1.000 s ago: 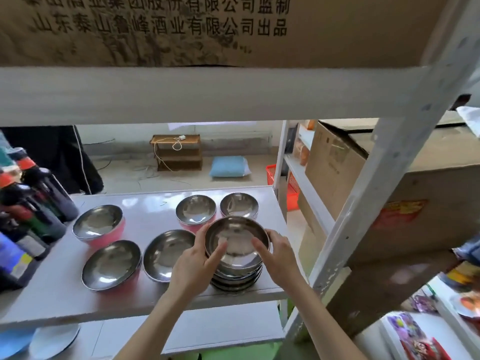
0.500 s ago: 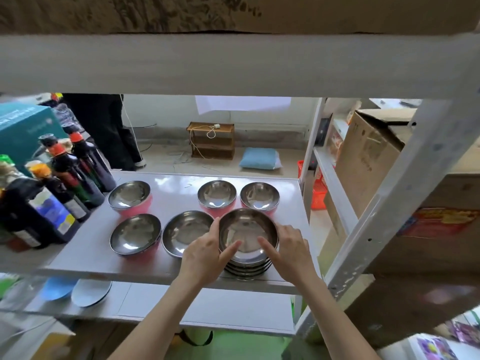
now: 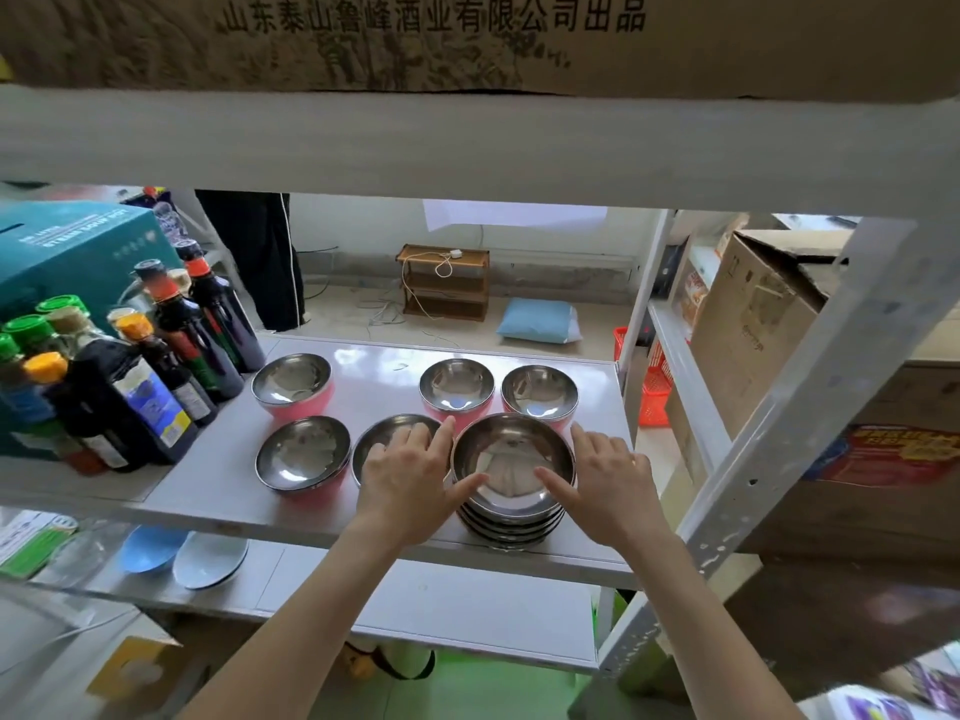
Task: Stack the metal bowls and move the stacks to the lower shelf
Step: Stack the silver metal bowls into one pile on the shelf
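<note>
Where the shelf [image 3: 218,480] meets its front right corner: stack [image 3: 511,491] of steel bowls. Left hand [image 3: 410,475] and right hand [image 3: 608,480] flank it, fingers spread straight, thumbs touching the top rim. Five single bowls [image 3: 303,452] alongside.

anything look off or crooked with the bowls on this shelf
Nothing is spilled, tipped or dented. The stack of bowls looks even, but it sits right at the front edge of the shelf, so a nudge could probably slide it off. The left hand and right hand flank it, thumbs on the top rim.
</note>
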### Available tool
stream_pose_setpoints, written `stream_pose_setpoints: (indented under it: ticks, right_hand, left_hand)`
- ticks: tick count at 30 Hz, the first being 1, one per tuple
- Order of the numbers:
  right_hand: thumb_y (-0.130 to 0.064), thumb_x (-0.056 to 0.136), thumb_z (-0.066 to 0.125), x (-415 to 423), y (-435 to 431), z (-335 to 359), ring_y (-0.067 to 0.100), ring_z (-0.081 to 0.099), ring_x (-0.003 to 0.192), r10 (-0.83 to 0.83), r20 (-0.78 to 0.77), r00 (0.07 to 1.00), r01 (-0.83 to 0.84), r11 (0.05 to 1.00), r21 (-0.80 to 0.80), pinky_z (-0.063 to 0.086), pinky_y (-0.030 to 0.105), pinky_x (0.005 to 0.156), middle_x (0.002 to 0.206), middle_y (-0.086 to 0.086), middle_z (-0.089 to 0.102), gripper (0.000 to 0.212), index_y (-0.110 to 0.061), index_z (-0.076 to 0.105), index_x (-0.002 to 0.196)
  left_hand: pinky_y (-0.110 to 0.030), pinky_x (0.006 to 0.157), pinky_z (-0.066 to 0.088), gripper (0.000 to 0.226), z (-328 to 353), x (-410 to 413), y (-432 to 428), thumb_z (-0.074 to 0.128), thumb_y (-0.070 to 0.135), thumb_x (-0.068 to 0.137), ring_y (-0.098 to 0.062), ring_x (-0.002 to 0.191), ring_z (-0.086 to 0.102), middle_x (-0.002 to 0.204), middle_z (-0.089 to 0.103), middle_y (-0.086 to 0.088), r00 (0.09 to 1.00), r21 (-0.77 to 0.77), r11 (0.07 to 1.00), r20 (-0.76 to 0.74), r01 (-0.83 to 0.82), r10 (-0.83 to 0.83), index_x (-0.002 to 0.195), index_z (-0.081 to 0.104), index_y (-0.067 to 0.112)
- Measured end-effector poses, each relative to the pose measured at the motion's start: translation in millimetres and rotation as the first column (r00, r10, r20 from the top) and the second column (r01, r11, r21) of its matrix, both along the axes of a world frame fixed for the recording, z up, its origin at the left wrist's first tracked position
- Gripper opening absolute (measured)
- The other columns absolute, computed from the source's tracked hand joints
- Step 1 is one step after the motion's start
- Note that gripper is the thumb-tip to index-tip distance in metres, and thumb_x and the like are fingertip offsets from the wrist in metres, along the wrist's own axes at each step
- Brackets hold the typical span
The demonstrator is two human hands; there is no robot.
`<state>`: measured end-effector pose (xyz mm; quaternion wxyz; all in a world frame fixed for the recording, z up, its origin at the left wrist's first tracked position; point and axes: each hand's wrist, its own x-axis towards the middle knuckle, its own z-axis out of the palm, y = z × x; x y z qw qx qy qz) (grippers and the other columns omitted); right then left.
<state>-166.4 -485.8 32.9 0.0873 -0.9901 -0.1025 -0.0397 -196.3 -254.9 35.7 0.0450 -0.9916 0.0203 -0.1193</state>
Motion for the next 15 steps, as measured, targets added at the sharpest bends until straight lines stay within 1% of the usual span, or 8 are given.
stream_pose_setpoints:
  ticks: [2, 5, 9, 11, 15]
  right_hand:
    - [-0.071, 0.088, 0.028, -2, 1, 6, 0.024, 0.039, 0.134, 0.006, 0.034, 0.999, -0.006, 1.0, -0.003, 0.03, 0.047, 0.108, 0.144, 0.004, 0.046, 0.079, -0.019, 0.026, 0.147]
    - [-0.072, 0.087, 0.03, -4, 5, 15, 0.023, 0.031, 0.141, -0.001, 0.067, 0.998, 0.001, 1.0, 0.01, 0.026, 0.049, 0.113, 0.152, 0.005, 0.037, 0.082, -0.021, 0.021, 0.15]
    - [-0.075, 0.082, 0.022, -7, 19, 29, 0.024, 0.021, 0.147, -0.022, 0.087, 0.996, 0.019, 0.999, 0.035, 0.019, 0.051, 0.117, 0.158, 0.008, 0.027, 0.088, -0.022, 0.014, 0.152]
    - [-0.077, 0.078, 0.02, -10, 31, 35, 0.025, 0.02, 0.148, -0.036, 0.104, 0.994, 0.03, 0.998, 0.061, 0.017, 0.052, 0.117, 0.159, 0.007, 0.025, 0.092, -0.022, 0.012, 0.152]
    - [-0.078, 0.077, 0.025, -16, 61, 41, 0.025, 0.02, 0.147, -0.097, 0.132, 0.987, 0.08, 0.989, 0.124, 0.015, 0.052, 0.117, 0.159, 0.008, 0.026, 0.094, -0.023, 0.014, 0.152]
  left_hand:
    - [-0.036, 0.078, 0.044, 0.09, 7, -1, 8, 0.013, 0.078, 0.079, -0.022, 0.109, 0.053, 0.122, 0.057, -0.002, 1.0, 0.017, 1.0, 0.027, 0.009, -0.009, 0.148, 0.031, 0.022]
    - [-0.039, 0.084, 0.044, 0.087, 15, -3, 22, 0.022, 0.076, 0.082, -0.024, 0.114, 0.052, 0.129, 0.055, -0.004, 0.998, 0.013, 1.0, 0.05, 0.022, -0.023, 0.147, 0.033, 0.021]
    - [-0.045, 0.102, 0.035, 0.086, 26, -2, 45, 0.025, 0.076, 0.082, -0.026, 0.129, 0.043, 0.145, 0.045, -0.007, 0.999, 0.005, 1.0, 0.047, 0.017, -0.017, 0.149, 0.028, 0.023]
    - [-0.047, 0.108, 0.032, 0.086, 31, 0, 57, 0.024, 0.076, 0.083, -0.026, 0.133, 0.039, 0.15, 0.039, -0.008, 0.999, 0.022, 0.999, 0.04, 0.031, -0.032, 0.151, 0.024, 0.024]
    - [-0.051, 0.112, 0.026, 0.087, 39, 8, 88, 0.02, 0.078, 0.083, -0.027, 0.139, 0.033, 0.155, 0.032, -0.01, 0.995, 0.061, 0.994, 0.032, 0.091, -0.093, 0.152, 0.019, 0.024]
